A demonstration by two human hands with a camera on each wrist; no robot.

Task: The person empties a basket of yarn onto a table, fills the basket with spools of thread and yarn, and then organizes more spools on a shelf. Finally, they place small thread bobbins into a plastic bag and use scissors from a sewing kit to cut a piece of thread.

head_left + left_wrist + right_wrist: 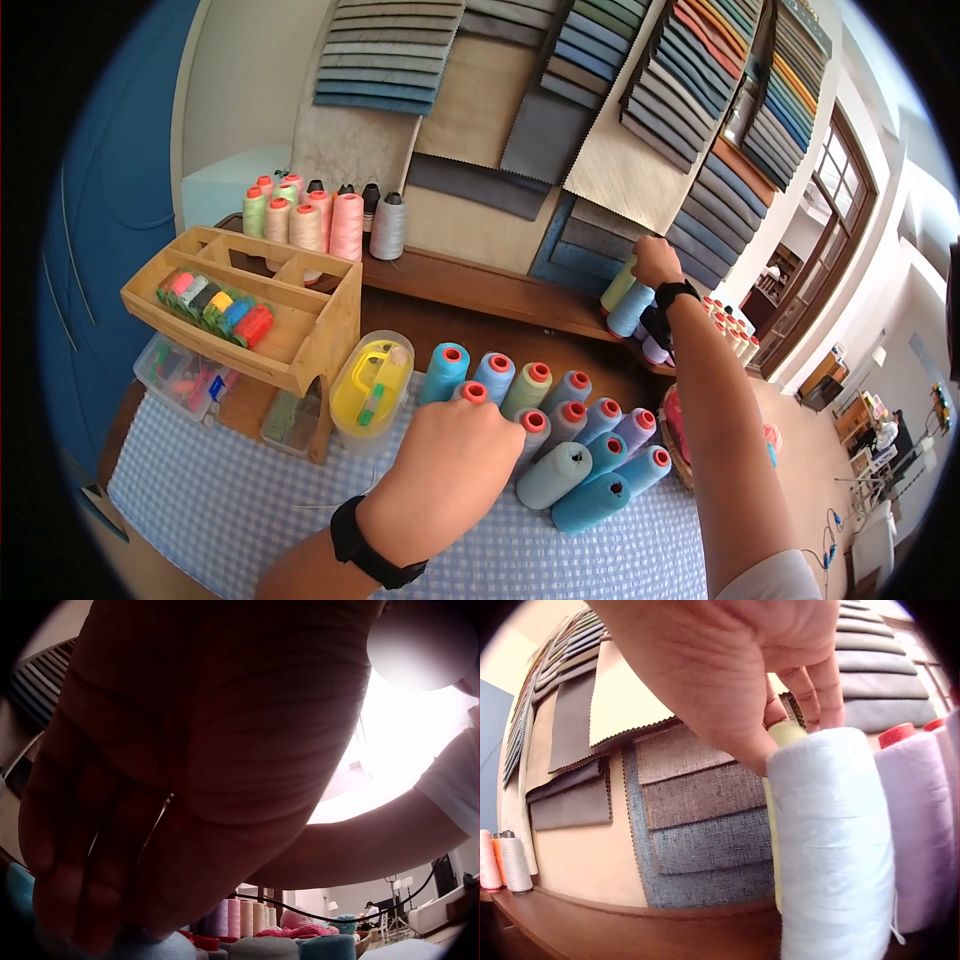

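Observation:
My right hand (657, 262) reaches to the shelf's right end and grips the top of a yellow-green thread spool (617, 288). A light blue thread spool (832, 840) stands in front of it and hides most of it in the right wrist view. Purple spools (915, 825) stand beside that. My left hand (450, 470) hangs over a group of thread spools on the table, right behind one with a red top (473, 392). In the left wrist view its fingers (97, 892) point down, fingertips right at a light blue spool (161, 949).
A wooden organizer (240, 310) with coloured bobbins and a yellow-lined plastic box (370, 390) stand on the left. More spools (345, 228) line the shelf (480, 290). Fabric swatches (560, 100) hang behind. A blue checked cloth (230, 490) covers the table.

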